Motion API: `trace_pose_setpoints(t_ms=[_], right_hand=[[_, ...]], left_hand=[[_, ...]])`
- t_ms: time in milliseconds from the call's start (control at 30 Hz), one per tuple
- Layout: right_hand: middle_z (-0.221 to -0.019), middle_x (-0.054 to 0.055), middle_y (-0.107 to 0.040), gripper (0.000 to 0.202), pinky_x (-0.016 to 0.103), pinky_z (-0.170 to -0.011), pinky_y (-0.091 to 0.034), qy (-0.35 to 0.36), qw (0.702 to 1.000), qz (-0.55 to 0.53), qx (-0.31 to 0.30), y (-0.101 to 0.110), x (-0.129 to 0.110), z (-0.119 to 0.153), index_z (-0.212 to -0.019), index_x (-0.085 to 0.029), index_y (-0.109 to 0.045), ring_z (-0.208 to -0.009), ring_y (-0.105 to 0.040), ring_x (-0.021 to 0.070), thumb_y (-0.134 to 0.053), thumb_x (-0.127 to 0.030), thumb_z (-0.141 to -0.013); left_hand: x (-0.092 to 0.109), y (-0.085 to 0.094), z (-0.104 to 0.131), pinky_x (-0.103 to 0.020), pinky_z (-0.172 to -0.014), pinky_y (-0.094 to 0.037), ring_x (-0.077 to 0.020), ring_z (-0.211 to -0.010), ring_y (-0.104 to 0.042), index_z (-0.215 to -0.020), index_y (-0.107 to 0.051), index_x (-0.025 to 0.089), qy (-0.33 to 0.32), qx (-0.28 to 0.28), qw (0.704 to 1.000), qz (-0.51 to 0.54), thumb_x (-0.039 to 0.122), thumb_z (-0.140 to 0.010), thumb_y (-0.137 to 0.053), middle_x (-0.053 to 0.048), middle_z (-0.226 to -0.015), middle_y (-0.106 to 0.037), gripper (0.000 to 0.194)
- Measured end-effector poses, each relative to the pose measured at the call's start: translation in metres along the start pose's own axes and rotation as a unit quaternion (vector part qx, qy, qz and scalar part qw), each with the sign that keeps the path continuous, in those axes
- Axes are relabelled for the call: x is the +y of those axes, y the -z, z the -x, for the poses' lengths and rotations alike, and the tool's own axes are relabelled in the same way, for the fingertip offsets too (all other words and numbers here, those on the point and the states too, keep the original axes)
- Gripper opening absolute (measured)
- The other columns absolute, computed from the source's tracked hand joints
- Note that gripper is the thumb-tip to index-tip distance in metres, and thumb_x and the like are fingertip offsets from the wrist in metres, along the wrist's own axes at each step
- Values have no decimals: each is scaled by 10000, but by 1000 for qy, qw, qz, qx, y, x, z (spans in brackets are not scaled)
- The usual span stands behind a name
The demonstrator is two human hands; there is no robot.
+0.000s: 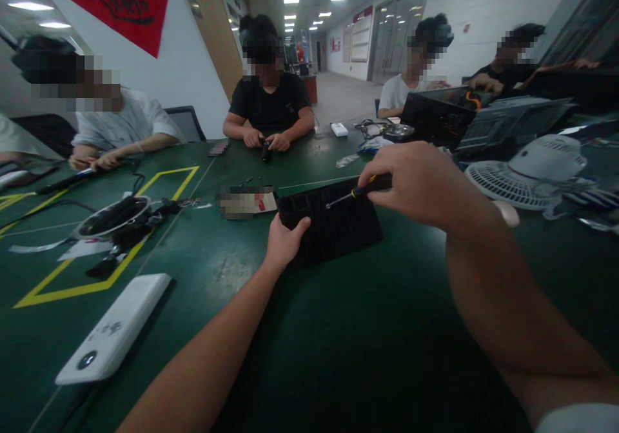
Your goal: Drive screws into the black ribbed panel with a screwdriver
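In the head view, the right fingers (406, 188) were curled round a black-and-yellow-handled metal screwdriver (378, 186), its tip at the flat black rectangular panel (338, 226) gripped leftward by the left thumb and fingers (289, 241).

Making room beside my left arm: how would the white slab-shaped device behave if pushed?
The white device looks stiff and lies flat, so it should slide rather than roll. Its smooth shell may be slippery, and the dark cable could drag.
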State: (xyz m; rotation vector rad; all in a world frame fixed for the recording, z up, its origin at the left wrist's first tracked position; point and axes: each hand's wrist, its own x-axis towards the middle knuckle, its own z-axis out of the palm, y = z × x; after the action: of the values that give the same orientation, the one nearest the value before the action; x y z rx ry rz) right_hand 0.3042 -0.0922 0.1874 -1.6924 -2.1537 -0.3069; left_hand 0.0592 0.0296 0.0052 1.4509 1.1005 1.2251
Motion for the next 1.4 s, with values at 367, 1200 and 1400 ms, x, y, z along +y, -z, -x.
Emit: trace_pose_setpoints(t_ms=[367, 1200, 1400], right_hand=[[-1049, 78, -826, 241, 431, -907, -521, -1, 1000, 6, -3, -1, 0, 1, -997, -257, -883, -1011, -726, 294, -698, -199, -853], [-1026, 83, -832, 241, 431, -908, -519, 0, 1000, 10, 1, -2, -4, 1, -998, -249, -890, -997, -737, 295, -691, -232, -862], [-1022, 89, -839, 245, 410, -858, -518, -10, 1000, 18, 0, -4, -1, 0, -1020, -237, -891, -978, -739, 295, -696, -242, -872]], left_hand=[[2, -2, 2, -621, -1163, -573, -359, -1242, -781, -1201, -725, 187, 3, 1, 1000, 18, 286, -805, -906, -162, -1279, -818, 446], [0, 0, 0, -620, -1163, -571, -366, -1232, -783, -1204, -722, 176, -4, -2, 1000, 11, 315, -798, -917, -173, -1284, -820, 472], [-2, -1, -1, -602, -1139, -590, -355, -1186, -794, -1186, -736, 171, -10, 0, 1000, -3, 301, -796, -905, -153, -1243, -830, 444]])
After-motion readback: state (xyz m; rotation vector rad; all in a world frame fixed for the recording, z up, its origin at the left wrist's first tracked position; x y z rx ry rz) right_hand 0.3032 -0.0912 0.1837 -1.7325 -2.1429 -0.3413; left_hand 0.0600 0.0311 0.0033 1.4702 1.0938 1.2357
